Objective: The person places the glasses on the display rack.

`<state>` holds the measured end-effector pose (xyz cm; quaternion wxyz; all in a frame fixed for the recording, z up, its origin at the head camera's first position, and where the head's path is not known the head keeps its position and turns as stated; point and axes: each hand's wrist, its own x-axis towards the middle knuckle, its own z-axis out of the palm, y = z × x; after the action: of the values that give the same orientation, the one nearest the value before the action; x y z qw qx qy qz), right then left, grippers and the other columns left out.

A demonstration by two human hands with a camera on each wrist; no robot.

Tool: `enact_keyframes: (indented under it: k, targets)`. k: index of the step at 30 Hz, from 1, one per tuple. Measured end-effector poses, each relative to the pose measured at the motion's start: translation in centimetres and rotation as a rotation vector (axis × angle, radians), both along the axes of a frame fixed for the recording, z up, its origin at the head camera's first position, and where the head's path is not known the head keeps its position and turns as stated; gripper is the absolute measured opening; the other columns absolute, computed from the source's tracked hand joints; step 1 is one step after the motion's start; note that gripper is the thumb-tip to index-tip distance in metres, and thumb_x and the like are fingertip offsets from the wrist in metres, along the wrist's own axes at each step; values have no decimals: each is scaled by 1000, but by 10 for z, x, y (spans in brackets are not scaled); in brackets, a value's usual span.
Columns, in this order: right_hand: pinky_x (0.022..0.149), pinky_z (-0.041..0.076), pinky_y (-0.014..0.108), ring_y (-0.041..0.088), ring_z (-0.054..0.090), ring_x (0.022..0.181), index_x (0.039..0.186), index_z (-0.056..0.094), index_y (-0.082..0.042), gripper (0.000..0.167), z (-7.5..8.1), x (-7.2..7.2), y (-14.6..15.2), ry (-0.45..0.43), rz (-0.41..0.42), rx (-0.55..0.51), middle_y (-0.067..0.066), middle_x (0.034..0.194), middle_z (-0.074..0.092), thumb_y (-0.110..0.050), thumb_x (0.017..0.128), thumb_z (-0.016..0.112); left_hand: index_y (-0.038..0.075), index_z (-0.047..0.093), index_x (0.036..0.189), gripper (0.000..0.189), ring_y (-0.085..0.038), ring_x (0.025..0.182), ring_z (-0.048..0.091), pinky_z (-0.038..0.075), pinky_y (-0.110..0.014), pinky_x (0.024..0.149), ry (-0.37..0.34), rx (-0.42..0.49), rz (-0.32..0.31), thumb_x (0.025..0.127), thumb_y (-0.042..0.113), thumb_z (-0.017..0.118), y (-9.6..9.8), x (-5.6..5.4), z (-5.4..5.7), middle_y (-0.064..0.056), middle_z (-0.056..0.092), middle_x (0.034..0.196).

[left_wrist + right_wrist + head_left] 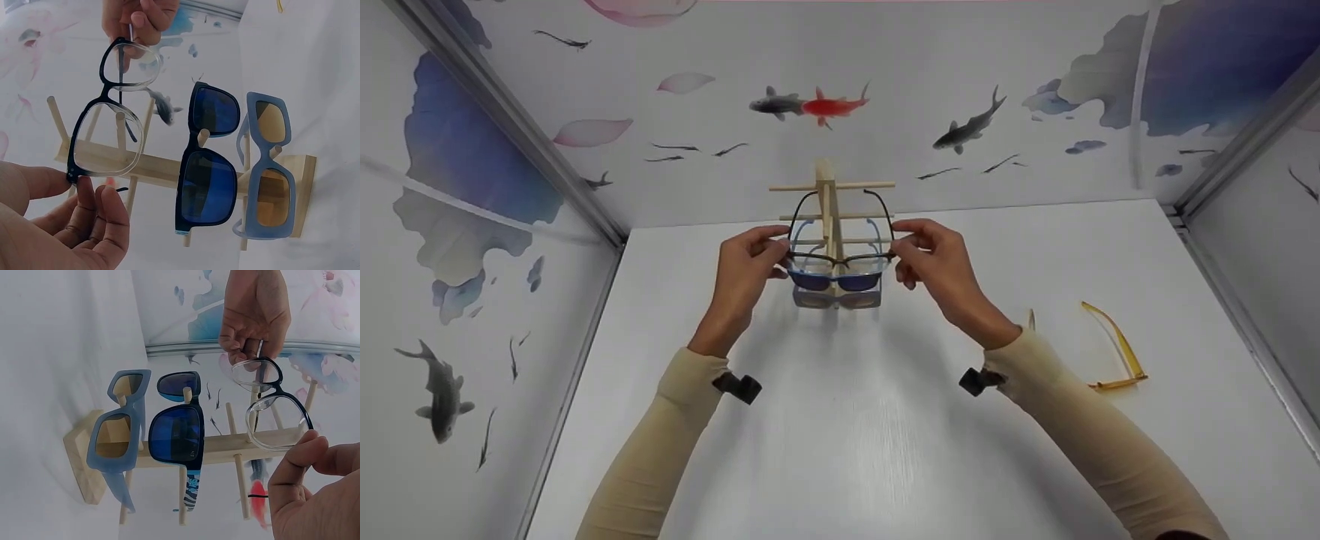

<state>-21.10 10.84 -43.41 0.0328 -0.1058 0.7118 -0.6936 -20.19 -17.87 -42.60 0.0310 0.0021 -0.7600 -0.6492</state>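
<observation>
A pair of eyeglasses (844,262) with black upper rims and clear lower rims is held in front of a wooden display rack (826,174). My left hand (744,268) pinches one hinge end between thumb and fingers. At the opposite end, my right hand (937,259) grips the other hinge the same way. The temples point back towards the rack's pegs. Below the eyeglasses, dark blue sunglasses (207,188) sit on a peg. Grey-blue sunglasses (115,439) with amber lenses rest on the lowest peg.
Yellow glasses (1129,356) lie on the white table (825,450) to the right, partly hidden by my right sleeve. Upper pegs (870,184) of the rack stick out to both sides. Printed wall panels (697,172) with fish stand behind and at both sides.
</observation>
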Motion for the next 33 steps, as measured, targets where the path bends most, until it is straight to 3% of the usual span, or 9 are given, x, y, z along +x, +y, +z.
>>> enact_keyframes:
  k: [3, 10, 16, 23, 33]
  targets:
    - [59, 55, 23, 16, 63, 67, 144, 65, 1, 35, 1, 0, 0, -2, -3, -9, 16, 105, 71, -6, 109, 65, -1, 71, 139, 31, -48, 107, 71, 65, -31, 79, -1, -2, -1, 111, 10, 65, 1, 0, 2, -17, 75, 107]
    - [60, 55, 23, 17, 64, 70, 144, 65, 0, 35, 7, 2, 4, -8, 0, -28, 17, 107, 70, -8, 110, 63, 0, 71, 141, 33, -30, 97, 73, 65, -31, 80, 9, -29, -11, 111, 11, 66, 4, 6, 12, -16, 75, 107]
    - [62, 56, 23, 16, 64, 71, 142, 65, 2, 35, 9, -2, 2, -41, 13, -53, 16, 105, 71, -10, 110, 64, -3, 70, 141, 34, -43, 103, 70, 64, -29, 78, 28, -27, -12, 111, 10, 65, 1, 3, 15, -15, 74, 104]
    - [60, 54, 24, 15, 63, 70, 140, 65, 4, 33, 7, -5, -2, -108, 16, -88, 13, 102, 70, -10, 109, 64, -2, 71, 140, 33, -27, 94, 71, 64, -28, 77, 15, -22, -8, 110, 10, 65, -4, 0, 14, -16, 74, 104]
    - [62, 55, 23, 16, 63, 71, 140, 65, 3, 33, 4, -9, -5, -133, 34, -109, 13, 103, 71, -9, 109, 65, -1, 73, 139, 31, -45, 104, 70, 65, -29, 77, 22, -16, -21, 110, 10, 66, -9, -4, 14, -17, 73, 104]
